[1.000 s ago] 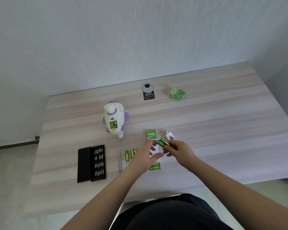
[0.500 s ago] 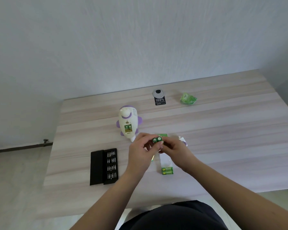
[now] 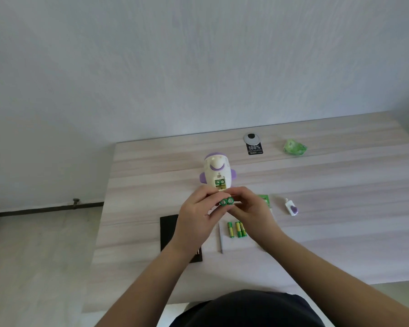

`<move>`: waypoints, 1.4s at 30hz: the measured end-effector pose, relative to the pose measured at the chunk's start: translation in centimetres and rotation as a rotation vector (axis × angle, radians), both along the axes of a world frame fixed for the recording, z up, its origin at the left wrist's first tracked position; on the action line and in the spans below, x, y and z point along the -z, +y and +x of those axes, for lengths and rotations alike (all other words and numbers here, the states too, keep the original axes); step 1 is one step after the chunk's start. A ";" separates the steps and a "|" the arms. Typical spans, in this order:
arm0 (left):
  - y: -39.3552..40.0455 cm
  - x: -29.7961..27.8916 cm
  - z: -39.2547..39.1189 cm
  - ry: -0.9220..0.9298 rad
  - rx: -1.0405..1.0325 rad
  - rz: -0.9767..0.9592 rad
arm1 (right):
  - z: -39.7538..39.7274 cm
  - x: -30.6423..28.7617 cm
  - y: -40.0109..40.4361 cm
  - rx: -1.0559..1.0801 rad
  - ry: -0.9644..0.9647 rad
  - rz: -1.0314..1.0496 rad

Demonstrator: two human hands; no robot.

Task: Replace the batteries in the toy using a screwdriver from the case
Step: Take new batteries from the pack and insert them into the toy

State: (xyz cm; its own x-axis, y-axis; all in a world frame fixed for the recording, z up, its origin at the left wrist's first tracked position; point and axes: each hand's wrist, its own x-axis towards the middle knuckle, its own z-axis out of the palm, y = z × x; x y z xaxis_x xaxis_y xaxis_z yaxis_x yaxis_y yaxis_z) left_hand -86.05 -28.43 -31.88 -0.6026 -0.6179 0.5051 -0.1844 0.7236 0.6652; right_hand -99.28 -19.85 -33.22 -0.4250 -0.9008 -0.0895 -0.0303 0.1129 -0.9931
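Green batteries (image 3: 226,202) pinched between both raised hands, fingers curled, near toy (image 3: 217,172)

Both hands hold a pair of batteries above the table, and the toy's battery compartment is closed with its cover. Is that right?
Not quite. The head view shows the toy with its compartment open and batteries visible inside; the cover lies apart on the table. Both hands do hold the pair of batteries.

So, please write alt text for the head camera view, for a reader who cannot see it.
Both hands, left and right, hold a pair of green batteries above a wooden table. Behind them lies a white and purple toy with its battery compartment open; loose batteries lie below.
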 end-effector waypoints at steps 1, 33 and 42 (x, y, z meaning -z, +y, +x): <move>-0.5 0.1 0.5 0.007 0.004 -0.003 | 0.7 -0.1 -0.3 0.029 0.000 -0.021; -2.3 -0.1 -4.4 0.177 -0.226 1.774 | -2.2 0.4 -0.6 0.254 -0.874 0.053; -2.3 0.7 -5.7 0.130 -0.201 1.586 | -4.4 0.9 -0.8 0.164 -0.818 0.109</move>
